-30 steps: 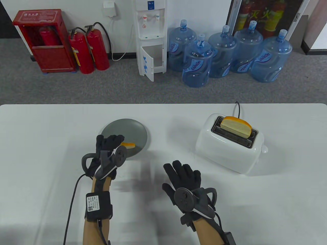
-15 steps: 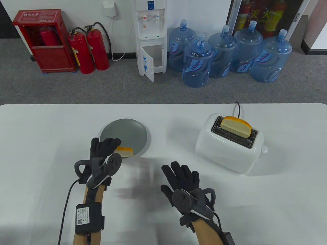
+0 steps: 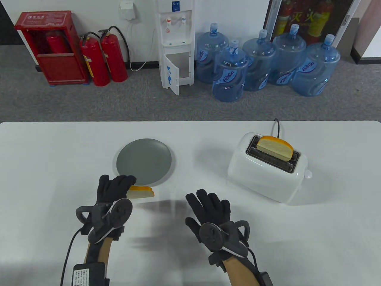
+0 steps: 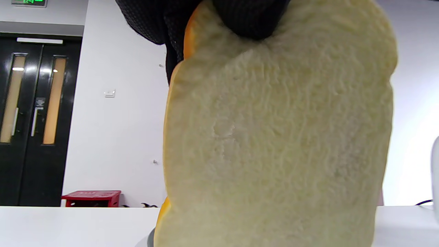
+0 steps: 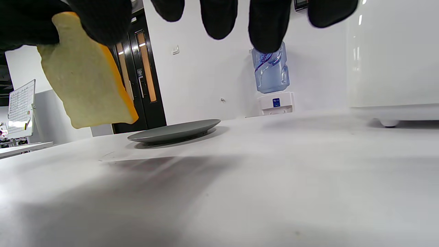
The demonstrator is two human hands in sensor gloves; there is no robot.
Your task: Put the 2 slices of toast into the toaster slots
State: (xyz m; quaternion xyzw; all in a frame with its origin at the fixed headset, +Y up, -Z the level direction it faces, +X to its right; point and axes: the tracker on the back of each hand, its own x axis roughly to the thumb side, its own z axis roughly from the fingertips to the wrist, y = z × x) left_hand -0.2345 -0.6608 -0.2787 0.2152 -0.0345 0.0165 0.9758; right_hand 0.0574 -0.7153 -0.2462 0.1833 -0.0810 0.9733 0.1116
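My left hand (image 3: 116, 186) pinches a slice of toast (image 3: 140, 192) by its top edge and holds it in the air near the front rim of the grey plate (image 3: 144, 161). That slice (image 4: 277, 137) fills the left wrist view; in the right wrist view the slice (image 5: 85, 79) hangs above the table. Another slice of toast (image 3: 274, 147) stands in the back slot of the white toaster (image 3: 265, 172) at the right. My right hand (image 3: 209, 205) hovers flat and holds nothing, with straight fingers (image 5: 269, 24), left of the toaster (image 5: 391, 55).
The toaster's black cord (image 3: 277, 126) runs off the table's far edge. The front slot of the toaster (image 3: 272, 161) shows no toast. Beyond the table stand water bottles (image 3: 230, 74), a dispenser (image 3: 175, 44) and fire extinguishers (image 3: 102, 58) on the floor.
My left hand has lifted the slice off the plate and drawn it back toward the near edge of the table. The right hand has drifted slightly nearer and left.
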